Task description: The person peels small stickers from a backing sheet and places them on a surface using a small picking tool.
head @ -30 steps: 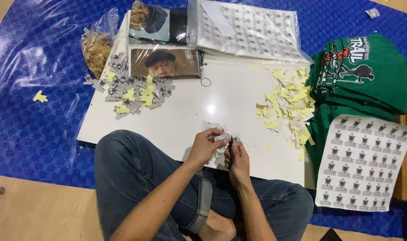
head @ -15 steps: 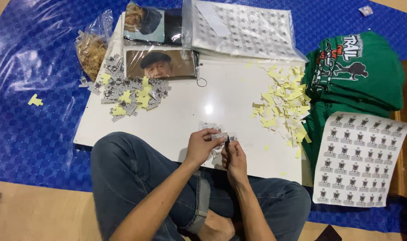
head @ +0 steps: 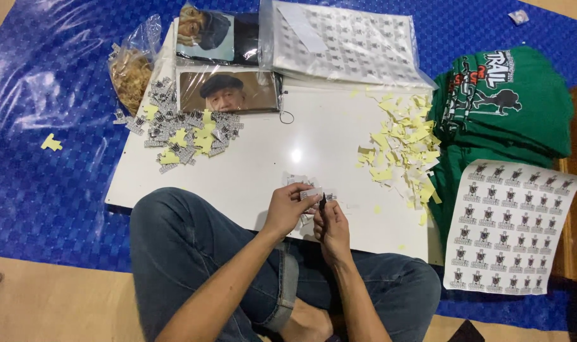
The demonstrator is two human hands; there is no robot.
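- Sticker, small white printed paper piece [head: 311, 193], pinched at its edge by left hand [head: 287, 209] above white board [head: 263, 158].
- Right hand [head: 331, 225] pinches small dark tool [head: 323, 201] beside it.
- Probably featherlight, flimsy, easily creased; best held by corners.

Makeshift floor workspace, blue tarp [head: 41, 202] on wooden floor, white board [head: 269, 158], stacked green shirts [head: 510, 114], sticker sheets [head: 510, 228]

I see a white worktop [head: 263, 164] on a blue woven-check mat [head: 48, 190], pale yellow paper scraps [head: 402, 145], black-and-white stickers [head: 181, 130], green shirts [head: 510, 107] with white print, a white sheet [head: 510, 228] of dark emblems, blue jeans [head: 187, 253].
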